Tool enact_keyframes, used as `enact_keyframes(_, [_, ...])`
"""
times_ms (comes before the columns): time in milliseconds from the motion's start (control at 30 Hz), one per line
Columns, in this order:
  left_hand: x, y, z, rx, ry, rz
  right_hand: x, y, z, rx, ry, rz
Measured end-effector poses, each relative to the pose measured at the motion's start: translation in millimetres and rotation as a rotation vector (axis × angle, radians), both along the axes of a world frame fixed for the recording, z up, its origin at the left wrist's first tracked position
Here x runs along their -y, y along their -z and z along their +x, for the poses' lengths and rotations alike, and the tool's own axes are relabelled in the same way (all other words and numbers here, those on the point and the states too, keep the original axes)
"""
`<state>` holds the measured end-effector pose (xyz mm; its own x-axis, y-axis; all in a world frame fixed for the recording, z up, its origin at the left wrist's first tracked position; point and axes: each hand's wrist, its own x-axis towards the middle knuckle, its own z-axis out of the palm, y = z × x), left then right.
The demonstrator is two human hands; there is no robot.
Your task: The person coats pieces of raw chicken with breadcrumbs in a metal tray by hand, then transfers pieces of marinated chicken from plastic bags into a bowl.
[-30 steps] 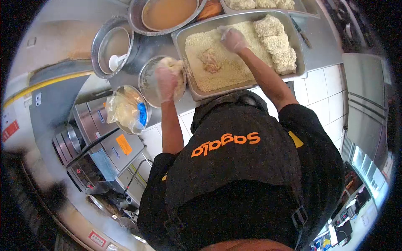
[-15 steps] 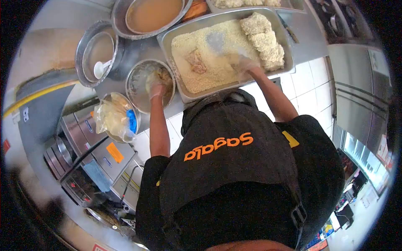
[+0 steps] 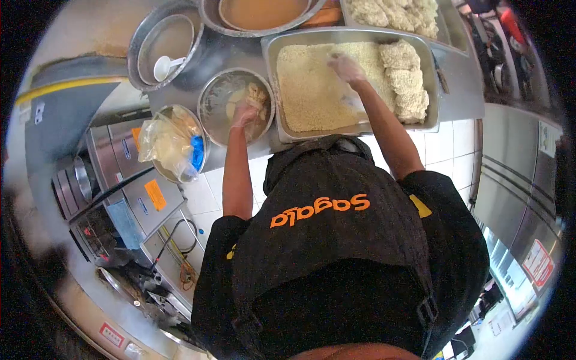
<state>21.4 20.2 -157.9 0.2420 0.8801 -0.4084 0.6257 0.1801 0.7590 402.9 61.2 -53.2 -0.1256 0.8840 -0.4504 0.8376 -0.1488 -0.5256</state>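
Note:
My left hand (image 3: 243,114) is closed on a piece of battered meat (image 3: 257,95) at the right side of a metal bowl (image 3: 207,123) of wet batter. My right hand (image 3: 348,68) is over the breadcrumbs (image 3: 309,90) in a large metal tray (image 3: 355,33). Its fingers are loosely stretched and dusted with crumbs, and I see no piece in them. Several breaded pieces (image 3: 405,79) are stacked along the tray's right end. Both hands seem to wear thin clear gloves.
Behind stand a basin of orange-brown liquid (image 3: 264,13), a basin (image 3: 137,60) with a white scoop (image 3: 162,68), and a second tray of breaded pieces (image 3: 393,13). Left of the batter bowl is a container with plastic bags (image 3: 168,141). Steel drawers (image 3: 141,198) stand at left.
My right hand has moved left and farther back over the crumbs. The meat piece that showed in the crumbs is no longer visible. My left hand stays in the batter bowl. The view has shifted.

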Motion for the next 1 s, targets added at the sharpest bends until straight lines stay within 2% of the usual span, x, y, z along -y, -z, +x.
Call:
enact_keyframes(33, [6,-56,20,0.092,-0.085,-0.066,-15,3,-6,0.119,-0.113,0.044])
enact_keyframes(67, [11,-89,30,0.186,-0.172,-0.132,-28,14,-17,-0.052,-0.097,0.153])
enact_keyframes(133, [15,-55,4,0.312,-0.198,-0.120,-46,48,-48,-0.400,-0.068,0.360])
enact_keyframes(200, [18,-49,-8,0.412,-0.215,-0.108,-55,61,-82,-0.254,-0.178,0.298])
enact_keyframes(233, [19,-62,-2,0.450,-0.218,-0.104,-58,56,-93,-0.178,-0.230,0.269])
enact_keyframes(267, [18,-75,3,0.488,-0.219,-0.100,-60,49,-96,-0.090,-0.349,0.140])
enact_keyframes(333, [24,-121,20,0.710,-0.400,-0.197,-48,3,-103,0.093,-0.577,-0.126])
enact_keyframes(367, [29,-133,25,0.823,-0.493,-0.246,-36,17,-105,0.301,-0.647,0.018])
enact_keyframes(433, [32,-133,21,0.961,-0.541,-0.299,5,43,-103,0.428,-0.533,0.362])
enact_keyframes(467, [32,-132,20,1.031,-0.567,-0.326,32,43,-99,0.344,-0.353,0.550])
enact_keyframes(567, [33,-115,18,1.023,-0.498,-0.259,54,46,-96,0.306,-0.259,0.789])
enact_keyframes(667, [41,-101,7,1.059,-0.477,-0.380,44,16,-100,0.344,-0.312,0.595])
enact_keyframes(767, [36,-140,30,1.033,-0.519,-0.285,35,10,-94,0.172,-0.300,0.382])
enact_keyframes(833, [39,-137,33,0.857,-0.517,-0.209,24,34,-92,0.168,-0.144,0.370])
enact_keyframes(900, [38,-135,29,0.738,-0.564,-0.168,30,60,-80,0.642,-0.512,0.932])
enact_keyframes(967, [40,-124,25,0.704,-0.663,-0.149,-5,112,-79,0.434,-0.387,0.730])
enact_keyframes(1000, [59,-108,15,0.793,-0.686,-0.204,15,112,-80,0.392,-0.318,0.608])
